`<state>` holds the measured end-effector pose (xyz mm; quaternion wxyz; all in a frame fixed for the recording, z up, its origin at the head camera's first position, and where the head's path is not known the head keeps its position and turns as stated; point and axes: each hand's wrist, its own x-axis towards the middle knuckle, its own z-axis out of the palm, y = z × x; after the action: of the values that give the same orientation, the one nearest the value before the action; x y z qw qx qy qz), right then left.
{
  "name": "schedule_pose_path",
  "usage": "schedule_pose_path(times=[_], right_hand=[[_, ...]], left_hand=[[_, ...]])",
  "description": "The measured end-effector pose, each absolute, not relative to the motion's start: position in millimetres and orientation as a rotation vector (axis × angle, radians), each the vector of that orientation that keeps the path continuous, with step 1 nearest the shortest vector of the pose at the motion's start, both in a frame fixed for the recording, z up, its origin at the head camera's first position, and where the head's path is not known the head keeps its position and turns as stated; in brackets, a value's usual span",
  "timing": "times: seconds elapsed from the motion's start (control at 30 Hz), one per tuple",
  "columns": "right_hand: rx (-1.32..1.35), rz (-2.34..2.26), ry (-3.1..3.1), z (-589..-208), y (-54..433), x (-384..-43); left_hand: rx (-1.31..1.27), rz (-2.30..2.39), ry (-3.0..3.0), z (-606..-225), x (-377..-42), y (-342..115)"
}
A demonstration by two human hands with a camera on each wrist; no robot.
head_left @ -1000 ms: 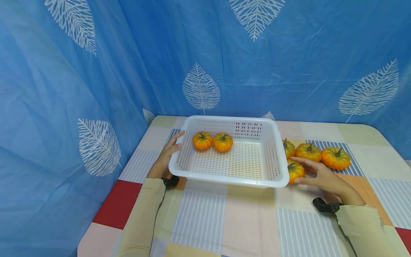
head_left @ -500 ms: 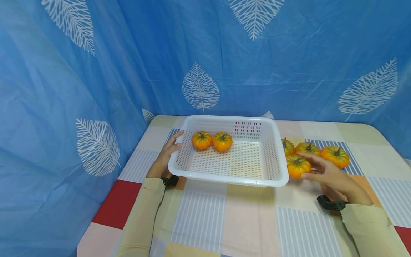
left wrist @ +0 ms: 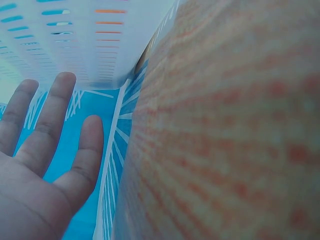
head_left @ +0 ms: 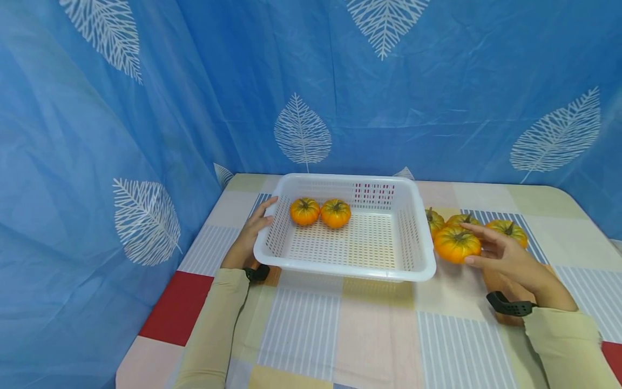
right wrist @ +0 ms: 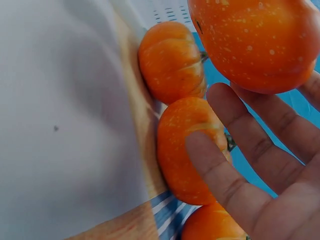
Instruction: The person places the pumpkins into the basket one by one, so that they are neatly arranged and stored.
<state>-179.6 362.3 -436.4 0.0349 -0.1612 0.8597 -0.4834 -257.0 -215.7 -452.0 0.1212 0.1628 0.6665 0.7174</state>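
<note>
Presently, the right hand [head_left: 517,265] pinches the pumpkin [head_left: 455,246], raised off the bench [head_left: 376,335]; the left hand [head_left: 250,233], fingers extended, touches the basket [head_left: 342,272] between both hands. Distribute grip pressure evenly to prevent slipping.

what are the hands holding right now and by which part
The right hand holds a pumpkin by its right side; the left hand holds nothing, just touching the basket at its left end.

R hand [head_left: 517,262] grips round ribbed orange pumpkin [head_left: 455,245] beside white rect. perf. plastic basket [head_left: 342,271]; L hand [head_left: 247,236] touches basket's L side. Two sim. pumpkins [head_left: 336,214] inside, three more pumpkins [head_left: 460,219] nr R hand.
</note>
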Motion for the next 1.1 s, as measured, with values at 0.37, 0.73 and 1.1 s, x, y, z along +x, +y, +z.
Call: schedule_pose_path(times=[0.37,0.73,1.1], right_hand=[[-0.599,-1.641,2.641,-427.4,357.1,-177.5],[-0.629,-1.691,2.701,-415.5,348.4,-176.3],[-0.588,-1.628,2.758,-403.7,335.2,-176.1]], left_hand=[[0.474,2.105,1.937,-452.3,-257.3,-216.3],[0.374,2.069,1.973,-449.2,-255.6,-215.5],[0.358,2.064,1.981,-449.5,-255.2,-215.0]])
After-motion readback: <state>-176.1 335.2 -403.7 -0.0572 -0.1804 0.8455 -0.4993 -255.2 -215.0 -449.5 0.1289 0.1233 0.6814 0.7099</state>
